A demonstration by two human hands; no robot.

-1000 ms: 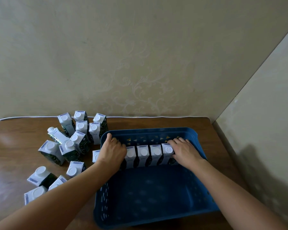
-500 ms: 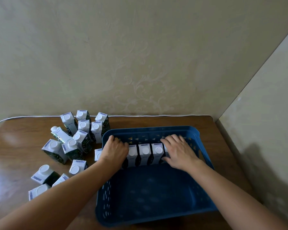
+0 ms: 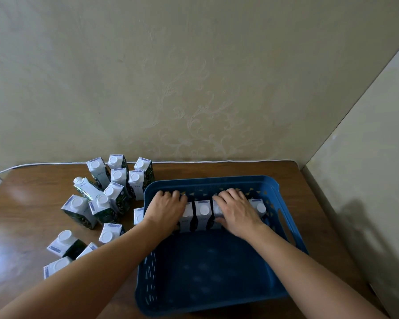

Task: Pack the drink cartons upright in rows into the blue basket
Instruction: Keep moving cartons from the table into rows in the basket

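Your left hand [image 3: 165, 209] and right hand [image 3: 236, 209] lie flat, fingers relaxed, atop the upright carton row [image 3: 203, 214] inside the blue basket [image 3: 286, 236]; loose cartons [image 3: 106, 194] stand beside it.

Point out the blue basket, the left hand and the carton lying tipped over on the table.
blue basket [image 3: 272, 187]: head view, far right rim corner.
left hand [image 3: 165, 209]: head view, back of the hand.
tipped carton [image 3: 86, 188]: head view, its white side panel.

Both hands [image 3: 167, 209] rest on cartons [image 3: 202, 214] inside basket [image 3: 272, 187].
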